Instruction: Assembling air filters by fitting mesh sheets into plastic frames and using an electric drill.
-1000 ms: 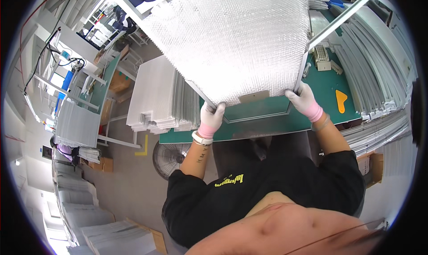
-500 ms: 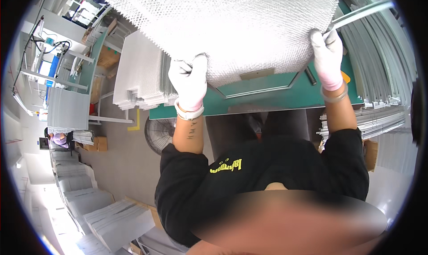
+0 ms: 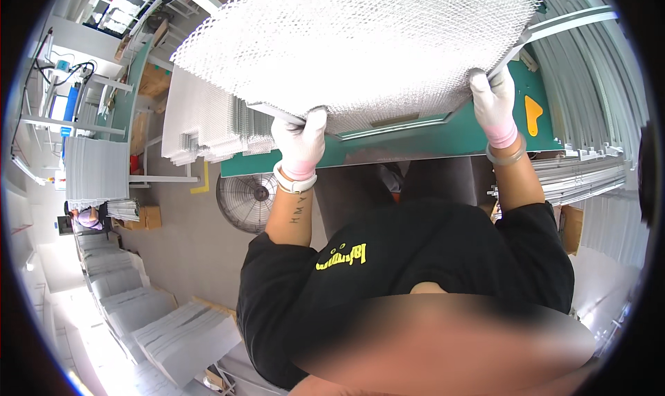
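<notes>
Both my hands wear white gloves with pink cuffs. A pale metal mesh sheet (image 3: 374, 50) spreads from my hands out over the green table (image 3: 346, 157). My left hand (image 3: 301, 136) is closed at the sheet's near left corner, thumb on top, where a grey metal strip (image 3: 277, 112) also runs into the grip. At the near right edge my right hand (image 3: 494, 102) pinches the sheet's side beside a long grey strip (image 3: 568, 26) that reaches to the far right. Under the sheet, the near bar of a metal frame (image 3: 395, 128) shows; the rest is hidden.
A stack of similar mesh sheets (image 3: 208, 112) stands left of the table. An orange flat tool (image 3: 533, 115) lies at the table's right. Long metal pieces (image 3: 589, 84) line the right side. A floor fan (image 3: 253, 199) stands below the table's left end.
The sheet has shifted and its near edge is raised off the frame at the left. My left hand has moved slightly right and nearer, my right slightly left. The orange tool shows fully.
</notes>
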The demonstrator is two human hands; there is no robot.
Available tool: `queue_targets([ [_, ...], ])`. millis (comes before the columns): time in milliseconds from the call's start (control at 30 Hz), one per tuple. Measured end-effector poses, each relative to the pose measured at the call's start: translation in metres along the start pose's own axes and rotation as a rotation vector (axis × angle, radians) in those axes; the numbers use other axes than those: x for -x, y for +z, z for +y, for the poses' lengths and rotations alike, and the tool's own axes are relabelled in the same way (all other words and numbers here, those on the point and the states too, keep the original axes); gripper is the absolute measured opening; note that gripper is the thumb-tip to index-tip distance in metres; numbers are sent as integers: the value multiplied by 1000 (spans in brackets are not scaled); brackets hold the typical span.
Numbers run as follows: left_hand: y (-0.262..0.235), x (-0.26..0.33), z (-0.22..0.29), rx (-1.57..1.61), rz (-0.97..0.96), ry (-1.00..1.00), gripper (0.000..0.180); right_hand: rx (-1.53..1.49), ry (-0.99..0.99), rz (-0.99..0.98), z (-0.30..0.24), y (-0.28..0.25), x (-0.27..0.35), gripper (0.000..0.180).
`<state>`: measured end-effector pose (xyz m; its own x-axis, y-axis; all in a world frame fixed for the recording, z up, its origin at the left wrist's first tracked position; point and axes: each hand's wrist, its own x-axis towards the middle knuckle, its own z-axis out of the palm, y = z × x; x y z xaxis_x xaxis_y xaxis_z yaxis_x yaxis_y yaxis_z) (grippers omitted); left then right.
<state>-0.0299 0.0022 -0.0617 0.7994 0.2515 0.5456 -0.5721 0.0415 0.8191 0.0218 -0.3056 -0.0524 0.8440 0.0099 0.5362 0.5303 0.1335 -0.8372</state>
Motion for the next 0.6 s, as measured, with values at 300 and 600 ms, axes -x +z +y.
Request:
queue_targets([
  [300, -10, -47, 47, -38, -192, 70, 19, -163, -23, -63, -36, -12, -36, 37],
  [600, -8, -62, 27, -102, -38, 221, 28, -298, -77, 41, -29, 4, -45, 39],
])
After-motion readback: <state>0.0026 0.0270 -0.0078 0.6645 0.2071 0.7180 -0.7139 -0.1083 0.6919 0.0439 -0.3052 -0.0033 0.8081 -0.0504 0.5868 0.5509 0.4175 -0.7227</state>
